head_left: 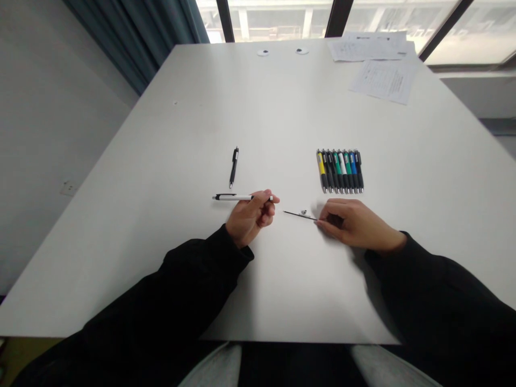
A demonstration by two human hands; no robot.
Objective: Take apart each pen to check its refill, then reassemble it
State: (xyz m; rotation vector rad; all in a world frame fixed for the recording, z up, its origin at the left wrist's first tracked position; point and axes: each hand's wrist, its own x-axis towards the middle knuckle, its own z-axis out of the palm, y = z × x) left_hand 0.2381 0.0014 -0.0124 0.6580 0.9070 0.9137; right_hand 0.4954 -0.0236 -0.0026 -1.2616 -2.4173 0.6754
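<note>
My left hand [252, 217] is closed around a white pen barrel [234, 198] with a black clip, lying nearly level and pointing left. Between the thumb and finger of my right hand [352, 223] is one end of a thin black pen refill [298, 214]. The refill's other end reaches left toward the white barrel, with a gap between them. Just behind the refill lie small silvery pen parts [303, 212], too small to make out fully. A black pen [234, 167] lies on the table beyond my left hand.
A row of several pens [339, 172], yellow, black, green, white and blue, lies side by side beyond my right hand. Printed papers [382, 80] rest at the white table's [266, 118] far right corner. Two small white oval pieces [263, 52] sit near the far edge, by the windows.
</note>
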